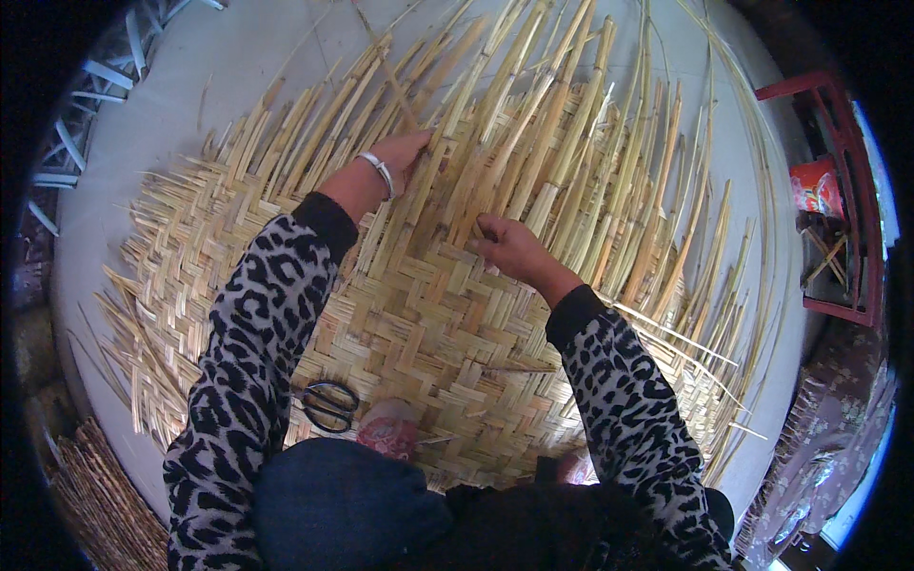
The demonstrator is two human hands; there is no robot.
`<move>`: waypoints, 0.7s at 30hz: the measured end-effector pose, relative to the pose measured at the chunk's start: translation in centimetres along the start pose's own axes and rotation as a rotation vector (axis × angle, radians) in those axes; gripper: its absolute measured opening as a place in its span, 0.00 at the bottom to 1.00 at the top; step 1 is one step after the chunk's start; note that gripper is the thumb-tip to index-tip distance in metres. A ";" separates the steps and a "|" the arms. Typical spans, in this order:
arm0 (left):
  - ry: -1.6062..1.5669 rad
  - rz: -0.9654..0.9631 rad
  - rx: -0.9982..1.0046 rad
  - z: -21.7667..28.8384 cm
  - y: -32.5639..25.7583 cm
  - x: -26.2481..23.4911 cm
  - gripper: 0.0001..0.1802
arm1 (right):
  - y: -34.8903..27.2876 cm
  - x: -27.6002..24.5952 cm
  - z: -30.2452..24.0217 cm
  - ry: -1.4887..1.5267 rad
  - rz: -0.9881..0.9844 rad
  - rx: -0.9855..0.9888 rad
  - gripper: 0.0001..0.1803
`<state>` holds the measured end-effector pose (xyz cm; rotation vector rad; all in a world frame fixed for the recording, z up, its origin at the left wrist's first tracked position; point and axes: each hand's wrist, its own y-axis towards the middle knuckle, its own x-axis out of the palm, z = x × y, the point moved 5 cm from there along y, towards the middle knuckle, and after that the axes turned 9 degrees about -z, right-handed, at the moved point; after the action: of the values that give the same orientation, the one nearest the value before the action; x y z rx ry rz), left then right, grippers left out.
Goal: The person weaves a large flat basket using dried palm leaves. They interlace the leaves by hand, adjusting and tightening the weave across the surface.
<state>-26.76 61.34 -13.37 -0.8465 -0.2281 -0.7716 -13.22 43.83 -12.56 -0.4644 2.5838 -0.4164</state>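
Note:
A large mat (419, 324) of flat, pale reed strips in a zigzag weave lies spread before me. Long unwoven strip ends (571, 124) fan out from its far edge. My left hand (400, 162), with a white bangle at the wrist, is closed at the side of one upright reed strip; its fingertips are partly hidden. Closer to me and to the right, my right hand (514, 249) pinches a reed strip where the loose ends meet the weave. Black-handled scissors (328, 406) rest on the mat near my left knee.
A red patterned shoe (388, 430) is on the mat close to me. At right stands a dark red wooden frame (871, 209) with a red packet (817, 187) inside. A bundle of brown stalks (105, 495) lies at lower left. White metal latticework (71, 143) borders the far left.

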 end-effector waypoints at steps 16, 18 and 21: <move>0.085 0.072 0.329 -0.8 -6.4 -2.2 0.14 | 0.5 -0.2 -0.9 -0.181 -0.023 0.052 0.19; 0.046 0.237 0.319 -2.2 -8.1 -3.0 0.12 | 0.5 0.0 -1.0 -0.195 0.019 0.056 0.18; 0.074 0.393 0.451 -4.0 -10.0 -3.7 0.11 | 0.3 0.4 -1.1 -0.194 0.124 0.062 0.16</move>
<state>-36.76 56.14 -11.84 -0.4134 -0.1538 -0.3585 -14.19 44.20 -11.88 -0.3052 2.3901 -0.3872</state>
